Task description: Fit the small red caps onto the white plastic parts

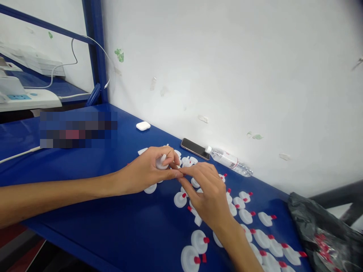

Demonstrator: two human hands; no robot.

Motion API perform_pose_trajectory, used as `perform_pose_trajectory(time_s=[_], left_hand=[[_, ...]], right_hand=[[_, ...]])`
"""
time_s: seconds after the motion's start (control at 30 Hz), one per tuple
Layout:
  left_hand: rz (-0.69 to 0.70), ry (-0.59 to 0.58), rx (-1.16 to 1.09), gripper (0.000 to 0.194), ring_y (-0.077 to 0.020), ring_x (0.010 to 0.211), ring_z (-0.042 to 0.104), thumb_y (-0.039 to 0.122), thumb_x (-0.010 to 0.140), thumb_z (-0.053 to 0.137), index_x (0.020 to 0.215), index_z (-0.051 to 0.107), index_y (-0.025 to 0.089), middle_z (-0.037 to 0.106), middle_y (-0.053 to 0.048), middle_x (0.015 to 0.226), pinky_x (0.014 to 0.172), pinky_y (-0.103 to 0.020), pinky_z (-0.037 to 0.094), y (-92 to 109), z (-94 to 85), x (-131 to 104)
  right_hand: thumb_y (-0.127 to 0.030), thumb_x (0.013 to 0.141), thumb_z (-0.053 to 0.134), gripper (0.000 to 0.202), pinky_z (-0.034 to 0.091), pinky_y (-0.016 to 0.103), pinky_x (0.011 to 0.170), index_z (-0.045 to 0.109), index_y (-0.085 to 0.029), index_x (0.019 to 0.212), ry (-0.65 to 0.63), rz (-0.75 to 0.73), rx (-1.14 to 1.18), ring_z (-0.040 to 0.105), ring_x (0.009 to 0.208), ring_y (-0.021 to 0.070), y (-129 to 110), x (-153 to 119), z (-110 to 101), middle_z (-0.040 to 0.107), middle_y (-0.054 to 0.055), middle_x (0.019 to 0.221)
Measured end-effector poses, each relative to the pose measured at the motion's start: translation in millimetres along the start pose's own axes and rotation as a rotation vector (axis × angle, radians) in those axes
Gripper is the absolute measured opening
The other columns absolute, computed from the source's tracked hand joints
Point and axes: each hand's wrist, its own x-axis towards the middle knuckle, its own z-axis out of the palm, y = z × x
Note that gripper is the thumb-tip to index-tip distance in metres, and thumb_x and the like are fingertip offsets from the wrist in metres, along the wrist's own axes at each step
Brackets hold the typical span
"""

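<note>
My left hand (144,166) is closed around a white plastic spouted cap (161,163), whose narrow spout points up between the fingers. The thumb and fingertips of my right hand (210,190) are pinched together and meet my left fingertips. Whatever lies between them is too small or hidden to make out. Around and under both hands lie several white spouted caps without red tips (151,188). To the right and nearer me are many white caps with red tips (200,241) on their spouts. One loose red tip (204,258) rests beside them.
A black phone (195,149) and a clear water bottle (231,160) lie along the wall, with a white earbud case (143,125) farther left. At the right edge stands a dark plastic bag (312,223) holding red pieces. A white cable (19,155) crosses the blue table (127,234).
</note>
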Motion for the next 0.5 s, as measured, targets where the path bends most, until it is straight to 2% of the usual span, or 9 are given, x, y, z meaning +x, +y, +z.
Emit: perform_pose_trajectory(time_s=[0.17, 0.27, 0.37, 0.5], left_hand=[[-0.064, -0.043, 0.075, 0.04, -0.0118, 0.076, 0.053, 0.041, 0.095, 0.068, 0.08, 0.037, 0.021, 0.065, 0.0, 0.097, 0.066, -0.026, 0.046, -0.7, -0.2, -3.8], [-0.078, -0.081, 0.081, 0.034, -0.0136, 0.072, 0.054, 0.05, 0.106, 0.046, 0.087, 0.043, 0.022, 0.06, 0.001, 0.082, 0.069, -0.03, 0.048, -0.3, -0.7, -7.5], [-0.029, -0.067, 0.048, 0.041, -0.0117, 0.063, 0.049, 0.05, 0.109, 0.027, 0.085, 0.042, 0.022, 0.048, 0.004, 0.075, 0.065, -0.029, 0.046, 1.3, -1.3, -9.5], [-0.029, -0.044, 0.154, 0.038, -0.0121, 0.063, 0.045, 0.047, 0.111, 0.026, 0.091, 0.046, 0.022, 0.048, 0.004, 0.071, 0.062, -0.028, 0.041, 6.8, -0.9, -9.9]], right_hand=[[-0.012, 0.098, 0.064, 0.012, 0.052, 0.036, 0.084, 0.071, -0.023, 0.099, 0.055, -0.001, -0.022, 0.07, 0.079, 0.0173, -1.5, 1.6, -3.7, 0.078, 0.0, 0.084], [-0.015, 0.098, 0.065, 0.011, 0.052, 0.037, 0.082, 0.072, -0.023, 0.099, 0.087, 0.017, -0.04, 0.07, 0.077, 0.0177, -0.9, 2.6, -6.6, 0.079, 0.001, 0.084], [-0.017, 0.098, 0.067, 0.009, 0.053, 0.037, 0.081, 0.072, -0.024, 0.099, 0.102, 0.033, -0.038, 0.071, 0.076, 0.0182, -0.3, 2.2, -7.3, 0.079, 0.001, 0.085], [-0.018, 0.097, 0.07, 0.006, 0.052, 0.037, 0.081, 0.072, -0.023, 0.097, 0.104, 0.028, -0.029, 0.07, 0.076, 0.0183, -1.7, 1.5, -5.5, 0.079, 0.001, 0.084]])
